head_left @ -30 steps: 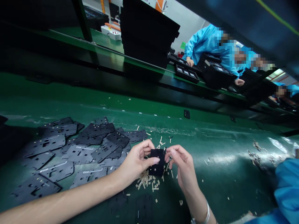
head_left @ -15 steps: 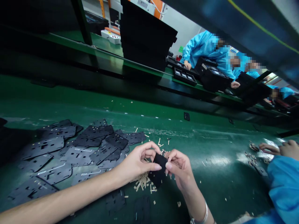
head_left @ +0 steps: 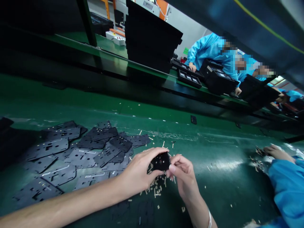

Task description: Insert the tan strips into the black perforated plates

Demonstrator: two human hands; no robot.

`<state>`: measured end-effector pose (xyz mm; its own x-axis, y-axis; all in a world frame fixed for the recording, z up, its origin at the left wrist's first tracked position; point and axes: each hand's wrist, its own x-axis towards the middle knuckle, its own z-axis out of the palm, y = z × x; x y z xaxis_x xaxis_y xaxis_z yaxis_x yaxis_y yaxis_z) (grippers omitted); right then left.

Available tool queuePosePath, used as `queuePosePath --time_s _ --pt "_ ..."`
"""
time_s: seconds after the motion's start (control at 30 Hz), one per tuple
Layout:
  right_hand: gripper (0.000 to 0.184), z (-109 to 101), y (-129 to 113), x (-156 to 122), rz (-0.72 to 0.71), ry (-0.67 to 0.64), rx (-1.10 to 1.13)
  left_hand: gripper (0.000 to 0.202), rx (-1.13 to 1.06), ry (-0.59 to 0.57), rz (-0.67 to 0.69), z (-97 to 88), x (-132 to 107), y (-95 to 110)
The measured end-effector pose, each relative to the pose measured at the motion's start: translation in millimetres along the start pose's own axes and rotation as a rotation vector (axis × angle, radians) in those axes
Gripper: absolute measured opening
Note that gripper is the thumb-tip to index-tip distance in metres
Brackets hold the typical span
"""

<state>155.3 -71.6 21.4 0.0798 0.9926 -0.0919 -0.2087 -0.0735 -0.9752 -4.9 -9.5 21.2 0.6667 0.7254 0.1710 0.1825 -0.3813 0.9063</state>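
Note:
My left hand (head_left: 140, 169) and my right hand (head_left: 184, 174) both pinch a small black die-cut sheet (head_left: 161, 162), held just above the green belt (head_left: 213, 152). The left fingers wrap over its left and top edge; the right thumb and fingers grip its right edge. Under the hands lies a scatter of small tan scraps (head_left: 155, 186). Left of the hands spreads a pile of flat black punched sheets (head_left: 78, 152), several overlapping.
A co-worker's hand (head_left: 276, 152) and blue sleeve (head_left: 287, 186) rest on the belt at the right by some scraps. Across the belt stand a tall black stack (head_left: 152, 41) and black trays (head_left: 190, 77), with people in blue coats behind them.
The black sheet turned from edge-on to lying flatter between my fingers, and my left hand closed further over it. The co-worker's hand at the right shifted a little.

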Motion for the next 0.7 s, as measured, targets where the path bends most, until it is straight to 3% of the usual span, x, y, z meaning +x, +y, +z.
queuePosePath --time_s 0.13,0.2,0.33,0.47,0.6,0.7 --pt "0.022 -2 -1 4 0.109 -0.012 0.003 0.045 0.07 -0.027 0.229 0.8 0 -5" --pt "0.022 -5 -2 6 0.102 0.019 -0.108 0.047 0.128 -0.048 0.261 0.5 0 -8" --pt "0.02 -13 -3 13 0.001 0.196 -0.466 0.05 0.463 -0.027 0.213 -14.1 18 -19" --pt "0.021 -20 -1 18 0.001 0.22 -0.773 0.052 0.8 0.107 0.095 -50.0 67 -33" --pt "0.017 -20 7 19 -0.047 0.24 -0.995 0.061 0.833 0.255 0.021 -80.0 114 -51" --pt "0.013 -18 13 19 -0.109 0.229 -1.111 0.06 0.759 0.361 0.0 -83.7 116 -59"
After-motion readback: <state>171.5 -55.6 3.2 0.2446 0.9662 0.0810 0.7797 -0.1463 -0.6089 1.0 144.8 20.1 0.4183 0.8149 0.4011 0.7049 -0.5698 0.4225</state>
